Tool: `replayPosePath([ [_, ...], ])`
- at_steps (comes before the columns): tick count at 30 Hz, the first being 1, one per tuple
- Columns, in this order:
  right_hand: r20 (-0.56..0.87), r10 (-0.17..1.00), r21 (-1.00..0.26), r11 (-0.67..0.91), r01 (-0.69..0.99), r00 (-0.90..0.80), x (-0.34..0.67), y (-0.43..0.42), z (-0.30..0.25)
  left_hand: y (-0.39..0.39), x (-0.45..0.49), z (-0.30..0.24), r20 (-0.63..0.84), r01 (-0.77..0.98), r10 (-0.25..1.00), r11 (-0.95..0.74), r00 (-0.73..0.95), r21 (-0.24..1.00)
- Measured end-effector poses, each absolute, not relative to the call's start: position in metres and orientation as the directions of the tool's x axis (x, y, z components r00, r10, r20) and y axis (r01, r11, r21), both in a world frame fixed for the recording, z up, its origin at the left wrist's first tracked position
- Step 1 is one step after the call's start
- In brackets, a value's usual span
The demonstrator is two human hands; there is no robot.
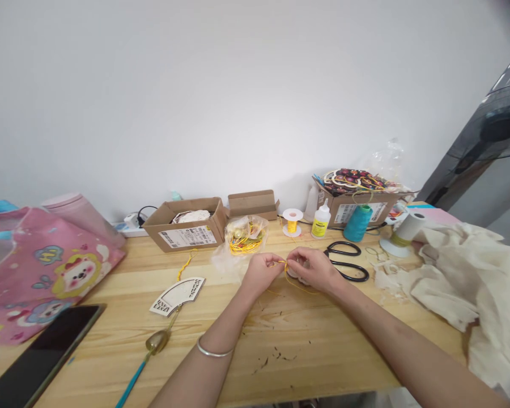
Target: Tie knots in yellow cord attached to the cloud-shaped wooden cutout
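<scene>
My left hand (261, 271) and my right hand (312, 267) meet above the middle of the wooden table (280, 340). Both pinch a thin yellow cord (295, 281) stretched between their fingertips, and its loose loop trails down onto the table below my right hand. A silver bangle (212, 351) sits on my left wrist. Just behind my hands lies a clear plastic bag of yellow cord and beads (243, 237). Black scissors (348, 260) lie right of my right hand.
A fan-shaped wooden cutout (177, 295) with a gold bead and blue tassel lies at the left front, and a dark phone (42, 354) beside a pink bag (34, 266). Cardboard boxes (187, 224), a yellow spool (292, 222), glue bottle (321, 221), teal thread cone (357, 223) and cream cloth (471, 283) line the back and right.
</scene>
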State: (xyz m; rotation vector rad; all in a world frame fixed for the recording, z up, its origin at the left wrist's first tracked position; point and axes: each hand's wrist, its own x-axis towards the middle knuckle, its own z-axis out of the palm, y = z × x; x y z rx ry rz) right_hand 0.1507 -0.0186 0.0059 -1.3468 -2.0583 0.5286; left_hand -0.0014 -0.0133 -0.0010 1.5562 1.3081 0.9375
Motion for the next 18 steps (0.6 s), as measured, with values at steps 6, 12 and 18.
replayPosePath([
  [6,0.296,0.912,-0.611,0.410,0.677,-0.285,0.146,-0.023,0.008,-0.010,-0.002,-0.005,-0.007,0.319,0.991,-0.037,0.137,0.947],
  [12,0.286,0.920,-0.607,0.391,0.692,-0.269,0.149,-0.014,-0.002,-0.010,-0.002,-0.005,0.010,0.281,0.986,-0.057,0.168,0.958],
  [18,0.350,0.915,-0.634,0.388,0.669,-0.199,0.157,-0.009,0.000,-0.012,-0.002,-0.004,-0.034,0.291,0.985,-0.018,0.171,0.956],
])
